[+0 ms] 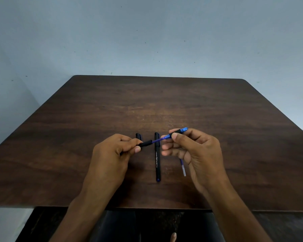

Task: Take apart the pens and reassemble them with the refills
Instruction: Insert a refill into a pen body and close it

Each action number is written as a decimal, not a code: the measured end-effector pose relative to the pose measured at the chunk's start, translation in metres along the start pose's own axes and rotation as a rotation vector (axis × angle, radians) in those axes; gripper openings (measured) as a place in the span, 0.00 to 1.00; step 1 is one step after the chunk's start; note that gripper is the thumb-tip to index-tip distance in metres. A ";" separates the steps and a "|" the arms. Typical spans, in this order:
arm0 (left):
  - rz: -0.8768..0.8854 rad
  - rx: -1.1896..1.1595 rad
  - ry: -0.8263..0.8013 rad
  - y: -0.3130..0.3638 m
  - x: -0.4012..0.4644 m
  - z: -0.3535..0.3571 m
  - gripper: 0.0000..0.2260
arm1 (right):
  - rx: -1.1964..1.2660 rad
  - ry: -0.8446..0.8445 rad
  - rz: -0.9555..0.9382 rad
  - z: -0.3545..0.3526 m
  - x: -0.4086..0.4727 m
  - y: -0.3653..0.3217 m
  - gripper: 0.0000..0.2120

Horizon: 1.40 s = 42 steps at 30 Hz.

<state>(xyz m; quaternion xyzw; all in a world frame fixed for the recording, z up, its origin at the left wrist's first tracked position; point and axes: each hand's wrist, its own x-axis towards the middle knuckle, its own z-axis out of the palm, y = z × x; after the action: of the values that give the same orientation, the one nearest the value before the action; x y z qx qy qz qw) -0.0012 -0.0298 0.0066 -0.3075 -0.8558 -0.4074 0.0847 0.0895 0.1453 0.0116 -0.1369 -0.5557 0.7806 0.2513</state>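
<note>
My left hand (112, 151) grips a black pen barrel (144, 144) above the table. My right hand (192, 149) pinches the blue and black grip section (177, 132) of the same pen. A thin blue refill (157, 140) spans the gap between the two parts. A whole black capped pen (157, 159) lies on the table between my hands, pointing away from me. A black cap (138, 136) lies behind my left fingers. A loose refill (183, 167) with a clear end lies under my right hand, partly hidden.
The dark wooden table (164, 105) reaches to a pale blue wall behind. Its near edge runs just above my lap. A dark floor and my legs show below the edge.
</note>
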 end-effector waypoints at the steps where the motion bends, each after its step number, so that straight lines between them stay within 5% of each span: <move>1: -0.003 0.006 -0.005 0.000 0.000 0.000 0.10 | 0.004 -0.002 0.000 0.000 0.000 0.001 0.05; 29: 0.035 -0.013 0.013 0.003 -0.002 0.002 0.09 | -0.086 -0.035 0.011 0.008 -0.002 0.015 0.05; 42: 0.036 0.016 -0.004 0.002 -0.003 0.001 0.09 | -0.327 -0.048 -0.025 0.008 -0.002 0.012 0.08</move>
<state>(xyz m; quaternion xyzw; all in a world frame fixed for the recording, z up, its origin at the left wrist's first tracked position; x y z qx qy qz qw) 0.0024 -0.0294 0.0064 -0.3230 -0.8536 -0.3981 0.0928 0.0849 0.1347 0.0031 -0.1502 -0.6830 0.6794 0.2220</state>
